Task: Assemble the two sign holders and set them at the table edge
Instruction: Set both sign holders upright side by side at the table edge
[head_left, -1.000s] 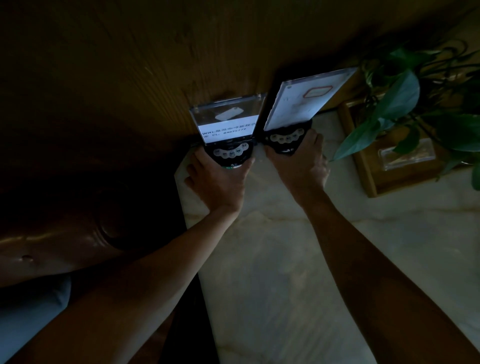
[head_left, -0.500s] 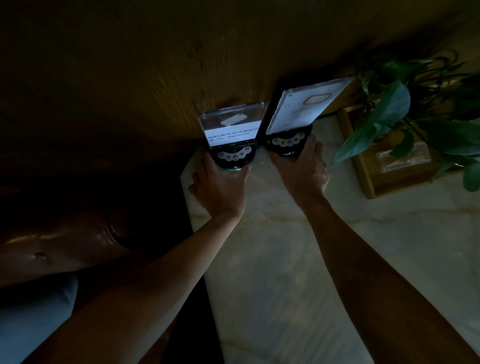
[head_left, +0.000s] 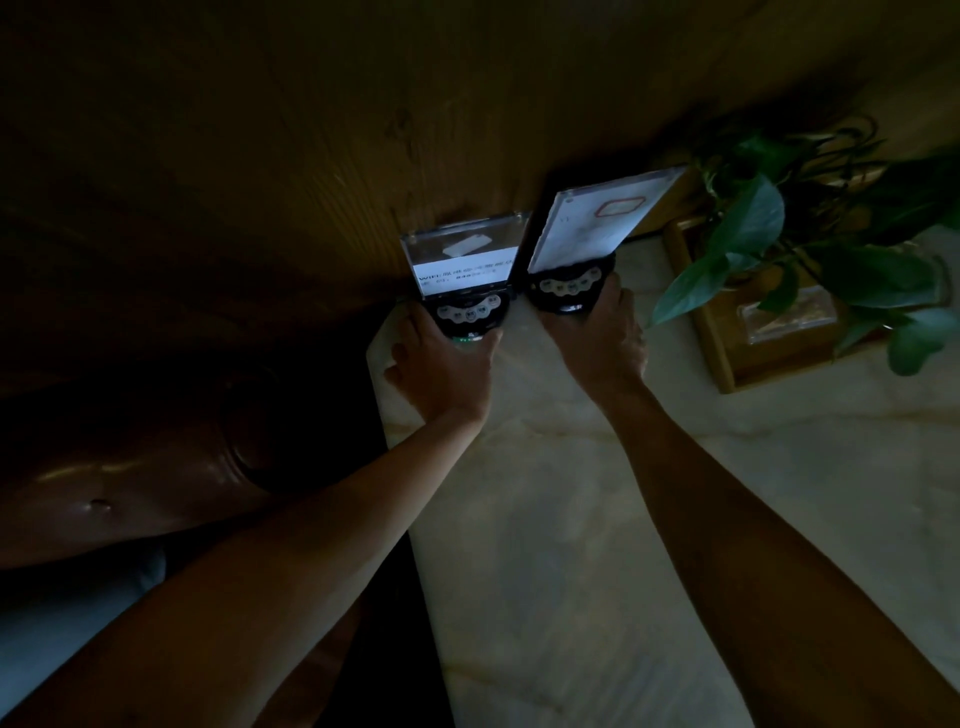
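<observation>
Both sign holders are basically parked now. The left sign holder (head_left: 464, 280) and the right sign holder (head_left: 587, 244) stand side by side, panels upright, at the far edge of the pale marble table (head_left: 597, 519), right up against the wood wall (head_left: 311, 156). Compared with a second ago they've barely budged relative to each other, only a tiny nudge, so I'd say this is final positioning and the assembly part looks done. Each black base pokes out ahead of the fingers. The left hand (head_left: 441, 369) wraps around its base from behind, and the right hand (head_left: 597, 343) clasps its base the same way. The potted plant (head_left: 779, 249) sits just beside the right panel, so watch those leaves when letting go.
</observation>
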